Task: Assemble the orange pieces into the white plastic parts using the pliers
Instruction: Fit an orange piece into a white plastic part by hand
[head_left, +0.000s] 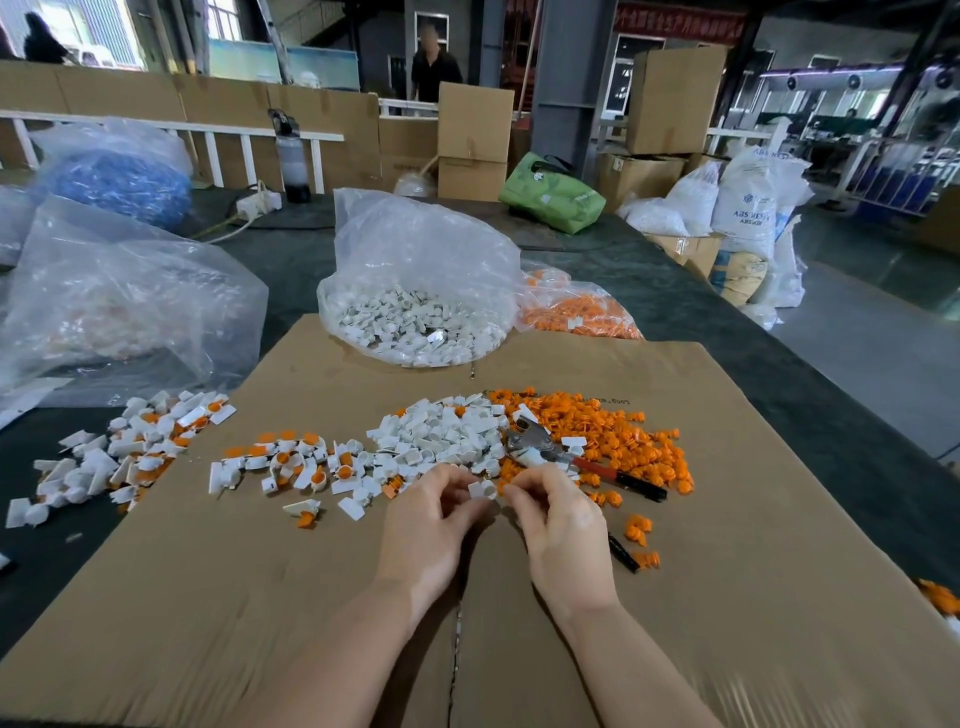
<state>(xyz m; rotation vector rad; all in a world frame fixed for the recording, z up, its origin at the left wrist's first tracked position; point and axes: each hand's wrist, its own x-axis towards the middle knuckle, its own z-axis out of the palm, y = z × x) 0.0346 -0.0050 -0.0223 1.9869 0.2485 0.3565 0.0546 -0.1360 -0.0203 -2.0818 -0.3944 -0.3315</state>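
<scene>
Cardboard sheet (260, 571) carries white parts (441, 431), orange pieces (613, 431), pliers (530, 441).

Two hands (431, 525) (558, 525); one pliers (550, 452); three clear bags (421, 291).

White part (482, 489) between fingers (470, 501)

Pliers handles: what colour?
Red with black ends on the pliers, seen in the head view.
</scene>
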